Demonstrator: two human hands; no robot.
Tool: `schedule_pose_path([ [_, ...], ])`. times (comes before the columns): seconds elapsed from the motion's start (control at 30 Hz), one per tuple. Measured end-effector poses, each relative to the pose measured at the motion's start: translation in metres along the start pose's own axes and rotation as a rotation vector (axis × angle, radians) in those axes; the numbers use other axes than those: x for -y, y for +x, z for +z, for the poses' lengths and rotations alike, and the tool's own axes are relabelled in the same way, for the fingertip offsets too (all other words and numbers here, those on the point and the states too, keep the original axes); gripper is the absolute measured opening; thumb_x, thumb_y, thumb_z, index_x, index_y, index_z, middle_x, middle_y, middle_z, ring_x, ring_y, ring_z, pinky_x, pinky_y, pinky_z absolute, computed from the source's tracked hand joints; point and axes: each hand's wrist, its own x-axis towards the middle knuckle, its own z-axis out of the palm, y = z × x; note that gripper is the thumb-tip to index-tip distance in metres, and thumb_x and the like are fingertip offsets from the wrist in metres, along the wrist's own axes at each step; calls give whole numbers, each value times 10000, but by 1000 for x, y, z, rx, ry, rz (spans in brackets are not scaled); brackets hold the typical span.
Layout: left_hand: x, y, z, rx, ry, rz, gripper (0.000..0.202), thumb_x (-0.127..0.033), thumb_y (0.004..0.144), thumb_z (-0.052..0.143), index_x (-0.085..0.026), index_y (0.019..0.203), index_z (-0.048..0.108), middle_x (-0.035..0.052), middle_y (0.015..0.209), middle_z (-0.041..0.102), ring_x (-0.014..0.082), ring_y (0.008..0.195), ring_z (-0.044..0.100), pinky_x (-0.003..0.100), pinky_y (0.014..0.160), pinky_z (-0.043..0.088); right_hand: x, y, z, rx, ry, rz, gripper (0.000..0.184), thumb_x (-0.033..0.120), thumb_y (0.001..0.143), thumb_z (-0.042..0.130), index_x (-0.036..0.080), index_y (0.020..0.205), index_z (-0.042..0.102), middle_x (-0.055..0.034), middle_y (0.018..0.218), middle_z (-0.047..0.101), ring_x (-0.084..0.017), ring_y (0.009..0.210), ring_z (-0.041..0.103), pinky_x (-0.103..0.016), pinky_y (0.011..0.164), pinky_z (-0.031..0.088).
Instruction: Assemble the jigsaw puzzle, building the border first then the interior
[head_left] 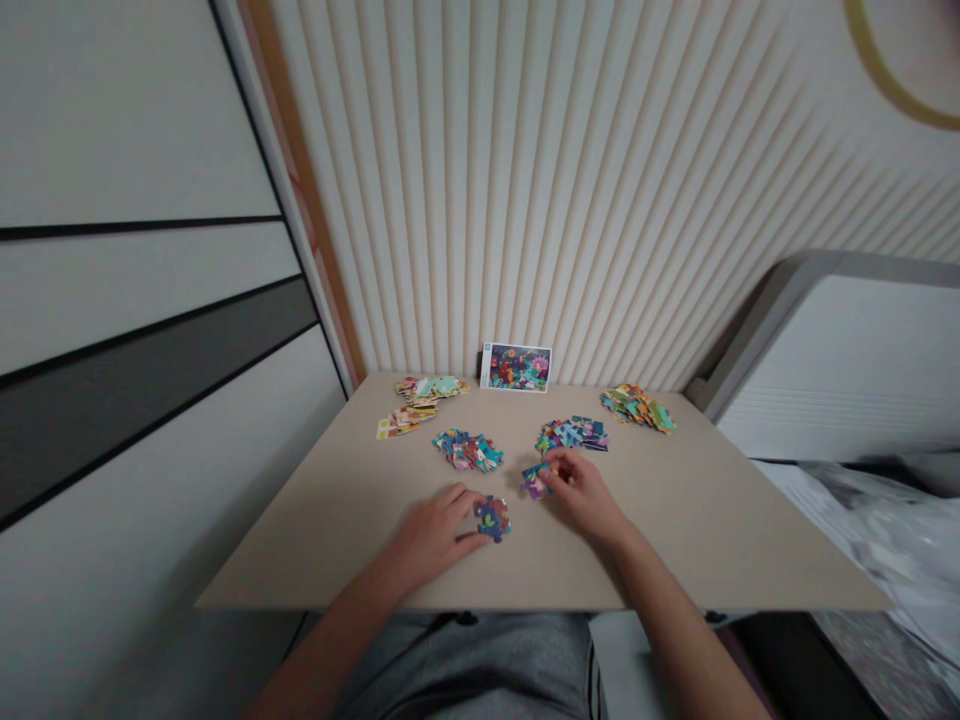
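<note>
My left hand (441, 535) rests on the table with thumb and fingers at two edges of a small joined cluster of puzzle pieces (493, 519), dark blue and reddish brown with a green patch. Just right of that cluster, my right hand (574, 485) pinches a blue and purple puzzle piece (534, 482) slightly apart from it. Part of this piece is hidden behind the fingers. Nearest beyond my right hand lies a pile of blue puzzle pieces (574, 434). Another multicoloured pile of puzzle pieces (469, 451) sits beyond my left hand.
A picture card (516, 368) with a colourful print leans at the table's back edge. Yellow and green puzzle pieces (409, 415) lie back left, an orange and green pile (637, 408) back right. A ribbed wall (510, 180) stands behind the beige table (322, 540).
</note>
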Motion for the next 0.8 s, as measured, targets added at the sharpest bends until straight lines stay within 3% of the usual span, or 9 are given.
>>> schedule_pose_path([
  [0.13,-1,-2,1,-17,4,27,396,-507,929,638,-293,1256,574,56,1249,616,238,1091,635,333,931,493,-22,11,-22,-378,-67,32,397,539,909,606,197,1110,610,-23,773,604,-193,680,540,-333,660,459],
  [0.2,-2,-3,1,-21,21,35,394,-508,939,623,-294,1266,565,56,1241,614,235,1087,636,333,922,502,-32,13,-31,-478,-263,39,440,533,903,593,181,1165,624,-88,923,657,-242,819,592,-410,777,494],
  [0.3,-2,-4,1,-34,45,49,395,-491,947,618,-293,1284,554,52,1244,615,231,1098,633,335,936,506,-39,11,-34,-538,-563,3,465,481,898,592,153,1224,639,-166,1143,648,-314,1073,577,-510,973,444],
  [0.4,-2,-5,2,-54,64,60,396,-471,948,622,-287,1292,551,56,1241,626,228,1098,638,333,943,511,-28,8,-21,-423,-582,-112,330,415,959,529,177,1133,677,-153,1131,662,-301,1092,580,-487,989,443],
  [0.5,-2,-4,3,-87,86,53,398,-469,946,625,-276,1287,555,64,1214,648,231,1074,654,328,918,525,-8,3,-1,-131,-470,-245,267,380,1010,489,208,1035,691,-111,1063,686,-254,1032,608,-421,950,463],
  [0.63,-1,-2,7,-155,116,43,363,-464,958,616,-265,1257,569,64,1171,675,228,1040,673,315,877,542,15,-4,24,202,-397,-358,268,398,1001,553,226,1166,676,-94,1104,697,-235,1056,611,-397,967,445],
  [0.7,-1,-1,10,-182,127,67,358,-454,972,602,-261,1270,562,66,1172,680,222,1030,679,310,863,549,18,-6,31,278,-375,-367,302,411,978,597,222,1205,661,-95,1106,699,-237,1052,608,-388,952,445],
  [0.8,-3,1,12,-198,150,126,353,-434,991,576,-257,1296,554,69,1169,686,223,1027,684,322,861,558,12,-7,36,290,-313,-305,283,413,939,652,204,1129,668,-71,995,697,-217,935,609,-343,859,460],
])
